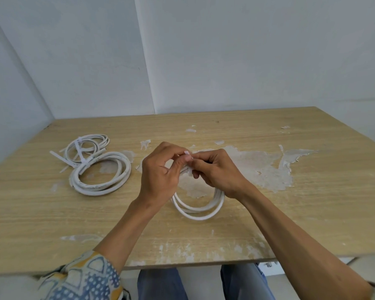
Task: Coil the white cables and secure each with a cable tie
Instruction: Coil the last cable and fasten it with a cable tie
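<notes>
Your patterned sleeve (pixel 85 276) sits lowest and closest on the left, with blue jeans (pixel 160 284) showing under the table edge; both bare forearms reach forward from there to the middle of the table. Start at the fingertips: your left hand (pixel 160 172) has its thumb and forefinger curled in and pinching the white cable tie (pixel 187 155) near its upper end, the other fingers folded beneath. Your right hand (pixel 219 169) meets it from the other side, fingers bunched tight and pinching the same tie just beside the left fingertips, so the two hands touch. The tie's strap runs down between the hands and wraps the top of the white cable coil (pixel 198 214); whether it is locked cannot be told. That coil's far half is hidden behind your hands, while its near loops lie on the wooden table (pixel 268 224) just below your wrists. Further out on the left, well apart from your hands, a thicker tied coil (pixel 104 180) lies flat, and a thinner tied coil (pixel 89 144) rests just behind it, touching it. Long white tie tails (pixel 59 156) stick out from that pair toward the left edge. Right of your hands the tabletop has a large pale patch of peeled veneer (pixel 264 165). Plain pale walls (pixel 225 50) meet in a corner behind the table.
</notes>
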